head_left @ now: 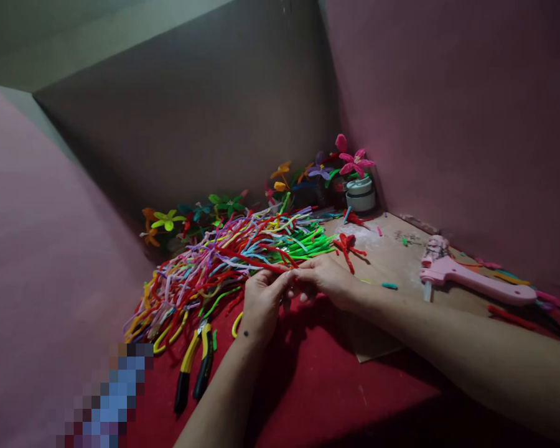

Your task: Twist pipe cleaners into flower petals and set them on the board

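Rising along the left edge of the frame, a pink wall (46,236) borders the corner where you work. Left of centre, a yellow-green flower (168,219) stands behind a heaped pile of pipe cleaners (205,249) in red, lilac, yellow, blue and green. Below the pile, at lower left, yellow-and-black pliers (206,358) lie on the red surface (317,379), handles spread. Near the middle of the frame, your left hand (264,305) holds its thumb and fingers pinched on a red pipe cleaner (273,267), which reaches in from the pile's side. Just beside it, your right hand (324,280) pinches at the same strand, fingertips meeting those of the left; the gripped part is mostly hidden. Beyond your right wrist, a red pipe-cleaner figure (349,246) lies with its arms splayed. Above, a pink flower (356,163) appears over a grey lidded jar (361,199). At right, a pink glue gun (478,280) rests on its side on a tan board (401,258), its pale tip pointing toward you.
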`<state>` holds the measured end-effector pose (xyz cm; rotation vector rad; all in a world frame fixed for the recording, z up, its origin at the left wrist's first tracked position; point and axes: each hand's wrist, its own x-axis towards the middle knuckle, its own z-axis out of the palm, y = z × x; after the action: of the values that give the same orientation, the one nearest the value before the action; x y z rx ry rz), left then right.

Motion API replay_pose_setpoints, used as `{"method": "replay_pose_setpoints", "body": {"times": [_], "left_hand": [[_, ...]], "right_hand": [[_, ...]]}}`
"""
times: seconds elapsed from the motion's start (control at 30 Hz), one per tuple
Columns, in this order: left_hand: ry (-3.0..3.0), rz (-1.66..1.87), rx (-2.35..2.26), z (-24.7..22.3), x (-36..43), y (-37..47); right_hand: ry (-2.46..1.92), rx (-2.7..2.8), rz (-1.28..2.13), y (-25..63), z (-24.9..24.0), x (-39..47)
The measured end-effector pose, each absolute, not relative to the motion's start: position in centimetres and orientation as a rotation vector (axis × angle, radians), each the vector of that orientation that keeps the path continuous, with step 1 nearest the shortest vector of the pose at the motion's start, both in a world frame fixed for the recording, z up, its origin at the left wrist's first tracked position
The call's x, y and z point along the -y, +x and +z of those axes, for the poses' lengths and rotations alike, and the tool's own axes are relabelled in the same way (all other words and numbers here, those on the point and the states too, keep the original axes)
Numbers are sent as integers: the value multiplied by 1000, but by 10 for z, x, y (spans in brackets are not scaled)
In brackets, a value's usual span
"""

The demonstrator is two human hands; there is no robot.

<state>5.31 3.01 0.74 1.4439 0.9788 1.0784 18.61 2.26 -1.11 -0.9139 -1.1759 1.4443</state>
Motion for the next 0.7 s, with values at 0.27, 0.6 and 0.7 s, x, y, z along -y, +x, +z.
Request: {"method": "replay_pose_setpoints", "body": {"times": [0.27, 0.6, 0.7], "left_hand": [[1395, 936, -898, 5, -31, 52], [1329, 1044, -901, 6, -35, 45], [1240, 1022, -916, 9, -36, 44]], "right_hand": [[-919, 1263, 1432, 184, -15, -22], [-679, 956, 1845, 184, -14, -20], [-571, 696, 2028, 186, -17, -22]]}}
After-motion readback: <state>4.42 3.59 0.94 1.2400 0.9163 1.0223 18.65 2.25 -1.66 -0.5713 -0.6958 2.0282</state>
